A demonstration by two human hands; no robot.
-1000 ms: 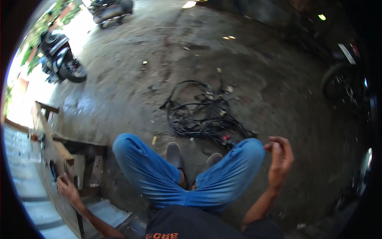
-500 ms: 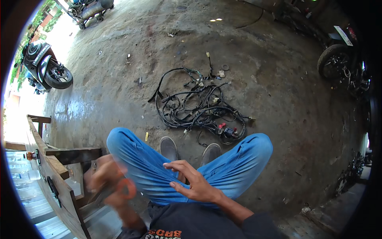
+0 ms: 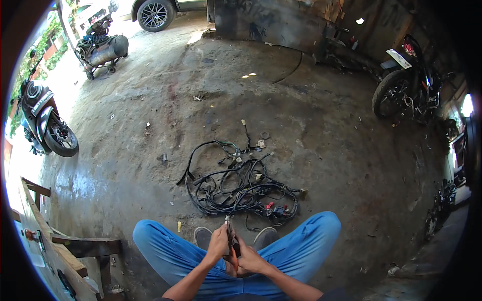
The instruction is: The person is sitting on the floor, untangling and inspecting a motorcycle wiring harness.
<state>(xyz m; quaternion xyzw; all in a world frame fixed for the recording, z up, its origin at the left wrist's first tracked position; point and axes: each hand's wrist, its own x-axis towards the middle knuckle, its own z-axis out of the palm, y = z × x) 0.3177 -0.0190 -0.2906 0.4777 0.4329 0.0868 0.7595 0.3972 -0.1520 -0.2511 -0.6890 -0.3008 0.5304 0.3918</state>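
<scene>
My left hand (image 3: 218, 243) and my right hand (image 3: 249, 257) meet between my knees, fingers closed around a pair of scissors (image 3: 234, 258) with orange handles. Its dark blades point away from me, the handles toward my lap. Some of the tool is hidden behind my fingers. A pale bit shows at the tip, too small to name. On the floor just beyond my hands lies a tangled black wiring harness (image 3: 241, 188); it has white connectors, loose ends and a red-and-dark connector block (image 3: 277, 209) at its right side. Neither hand touches the harness.
A wooden bench (image 3: 88, 246) stands close on my left. Motorcycles are parked at the left (image 3: 50, 118) and right (image 3: 401, 88). An air compressor (image 3: 105, 52) stands at the far left, near a car wheel (image 3: 156, 15). A small yellow strip (image 3: 179, 227) lies on the floor.
My left hand has come from beside the bench to the middle with the scissors. My right hand, which was held over my lap with nothing in it, now grips them too. The view has tilted up.
</scene>
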